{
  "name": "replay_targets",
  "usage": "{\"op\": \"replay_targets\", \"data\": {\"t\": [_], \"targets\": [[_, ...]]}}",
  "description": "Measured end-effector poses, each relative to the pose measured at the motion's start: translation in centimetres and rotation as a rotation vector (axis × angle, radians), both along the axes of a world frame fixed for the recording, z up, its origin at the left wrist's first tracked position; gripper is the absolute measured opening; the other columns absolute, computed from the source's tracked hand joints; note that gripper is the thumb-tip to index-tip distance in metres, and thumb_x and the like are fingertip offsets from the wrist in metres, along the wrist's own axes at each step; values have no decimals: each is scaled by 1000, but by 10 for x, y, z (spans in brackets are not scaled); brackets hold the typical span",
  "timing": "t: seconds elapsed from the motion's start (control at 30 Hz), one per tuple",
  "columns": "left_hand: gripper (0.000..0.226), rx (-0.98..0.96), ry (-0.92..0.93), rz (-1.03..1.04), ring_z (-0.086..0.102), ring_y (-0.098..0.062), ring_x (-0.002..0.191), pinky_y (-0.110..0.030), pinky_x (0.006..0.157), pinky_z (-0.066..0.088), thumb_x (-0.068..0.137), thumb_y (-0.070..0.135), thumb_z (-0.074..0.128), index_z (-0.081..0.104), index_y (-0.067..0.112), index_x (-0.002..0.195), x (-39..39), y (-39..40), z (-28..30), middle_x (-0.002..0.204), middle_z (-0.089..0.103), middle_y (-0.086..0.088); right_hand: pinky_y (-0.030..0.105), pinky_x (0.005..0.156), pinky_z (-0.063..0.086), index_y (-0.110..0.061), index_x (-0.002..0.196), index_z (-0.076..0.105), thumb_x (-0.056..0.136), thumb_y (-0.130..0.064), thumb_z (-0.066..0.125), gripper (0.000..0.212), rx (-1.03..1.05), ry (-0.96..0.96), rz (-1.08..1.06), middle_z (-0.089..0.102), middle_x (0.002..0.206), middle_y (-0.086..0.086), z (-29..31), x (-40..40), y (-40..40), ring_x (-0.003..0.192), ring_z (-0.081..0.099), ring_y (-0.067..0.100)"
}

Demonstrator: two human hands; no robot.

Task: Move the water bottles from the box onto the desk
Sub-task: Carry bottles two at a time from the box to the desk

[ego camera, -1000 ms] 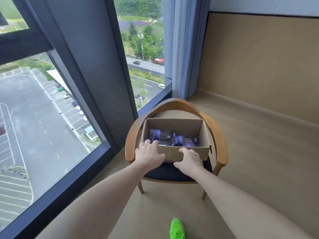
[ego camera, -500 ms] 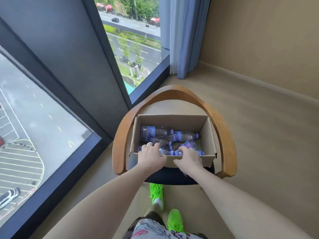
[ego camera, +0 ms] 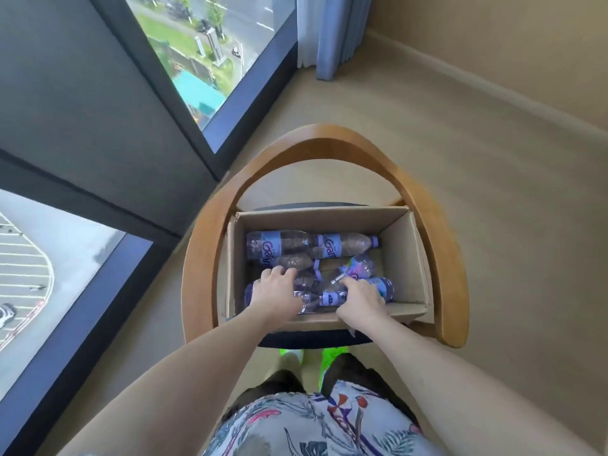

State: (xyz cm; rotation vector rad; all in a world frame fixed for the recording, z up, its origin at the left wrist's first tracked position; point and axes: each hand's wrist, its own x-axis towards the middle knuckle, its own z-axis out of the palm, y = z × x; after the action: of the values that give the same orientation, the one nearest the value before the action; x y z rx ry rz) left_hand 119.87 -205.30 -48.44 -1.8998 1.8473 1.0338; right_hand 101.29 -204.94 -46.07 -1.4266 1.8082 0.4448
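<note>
Windows [ego camera: 204, 60] fill the left side, with a road and parked cars far below. A blue curtain [ego camera: 332, 34] hangs in the corner, and the floor [ego camera: 493, 192] is plain and tan. No desk is in view.

A wooden chair [ego camera: 329, 136] with a round curved back stands in front of the person. On its dark seat sits an open cardboard box [ego camera: 408, 258].

The water bottles [ego camera: 312, 246] are all in the box and lie on their sides. They are clear plastic with purple labels and purple caps. Two lie end to end along the far wall. More are heaped near the front, some across each other.

Both hands are down inside the box, at the front. The left hand [ego camera: 274, 292] lies on top of a bottle with its fingers bent over it. The right hand [ego camera: 360, 299] does the same on a bottle beside it. The two hands are a little apart. I cannot tell if either hand has a tight hold yet.

This looks like the first step: picking bottles out. No bottle looks lifted yet. Next, each hand needs to wrap well round one bottle and lift it straight up over the box wall. The bottles look smooth and round, so they may roll or slip. Then the person must turn and find the desk.
</note>
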Motion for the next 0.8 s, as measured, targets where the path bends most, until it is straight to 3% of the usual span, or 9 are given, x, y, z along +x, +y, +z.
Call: {"op": "replay_targets", "data": {"t": [0.13,0.4,0.6,0.8], "targets": [[70,82,-34,-106,39,-31,138,-49,112,38,86,31,65,41,29,152,5,-7,-21,149,46,-3,44,98,46,-24,132,54,78,-8,65,58,47,41,37,54,122,6,-26,-6,-11,120,49,32],[65,223,-92,-295,44,-35,133,-57,106,36,88,31,65,38,28,147,-3,-17,-51,143,50,-6,52,105,38,-29,134,55,85,-10,59,53,116,102,331,41,136,13,-76,-20,-26,130,35,36],[81,342,-54,-397,59,-33,119,-41,87,50,74,24,70,40,31,149,-6,-42,-62,132,60,-6,57,100,39,-25,134,52,86,-7,57,52,100,137,549,37,136,15,-99,-29,-36,129,36,39],[91,469,-35,-356,60,-26,97,-28,66,43,64,23,70,42,32,150,-11,-48,-71,110,63,-2,56,98,39,-21,125,49,81,-5,61,49,75,113,616,37,131,16,-112,-38,-39,121,37,42]]}}
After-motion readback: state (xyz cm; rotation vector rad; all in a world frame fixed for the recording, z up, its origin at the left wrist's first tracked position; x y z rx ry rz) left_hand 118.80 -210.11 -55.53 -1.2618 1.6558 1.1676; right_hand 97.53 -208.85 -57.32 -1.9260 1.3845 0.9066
